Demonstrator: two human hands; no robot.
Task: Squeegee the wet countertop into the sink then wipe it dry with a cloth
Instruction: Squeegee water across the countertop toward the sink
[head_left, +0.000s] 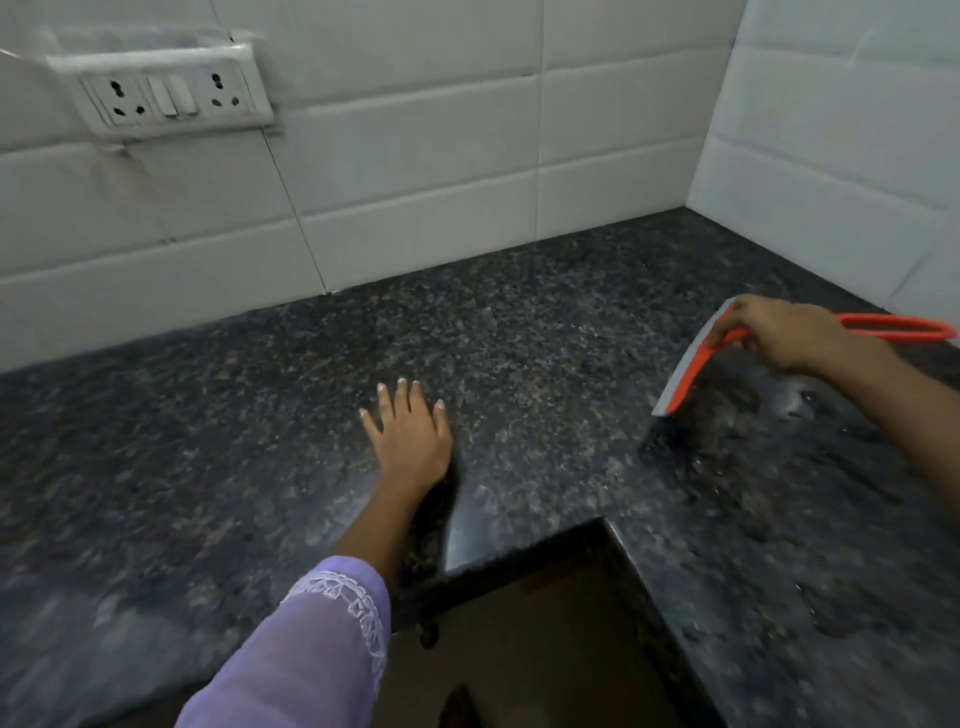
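Speckled dark granite forms the tabletop (519, 338), with a socket plate (171, 96) on the tiled wall at far left. Left hand (408, 436) rests flat, fingers spread, bracing near the inner corner. Farther right, the right hand (784, 332) pinches the orange squeegee (691, 364), blade edge tilted onto wet stone. A good stroke probably needs even pressure and overlapping pulls; no sink is visible.
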